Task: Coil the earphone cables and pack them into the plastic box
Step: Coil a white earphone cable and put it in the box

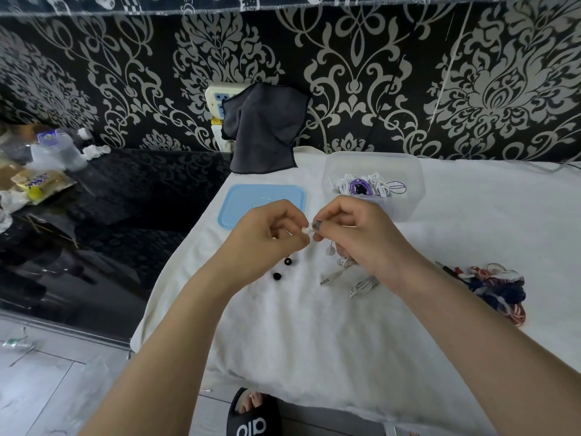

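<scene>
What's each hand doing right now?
Left hand: fingers curled, pinching the white earphone.
Right hand: fingers curled, pinching the same white earphone, cable trailing below.

White towel-covered table (314,335) carried everything. Blue lid (251,204) lay left of the plastic box (405,196). Black ear tips (282,269) and red-blue cables (500,287) lay nearer than the box.

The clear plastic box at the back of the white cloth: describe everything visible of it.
The clear plastic box is a rounded rectangular tub of cloudy, see-through plastic. It stands upright and open on the white towel-like cloth, near the patterned wall. Its pale blue lid lies flat to its left, apart from it. Inside lie coiled white earphone cables and a purple set. Neither hand touches it.
</scene>
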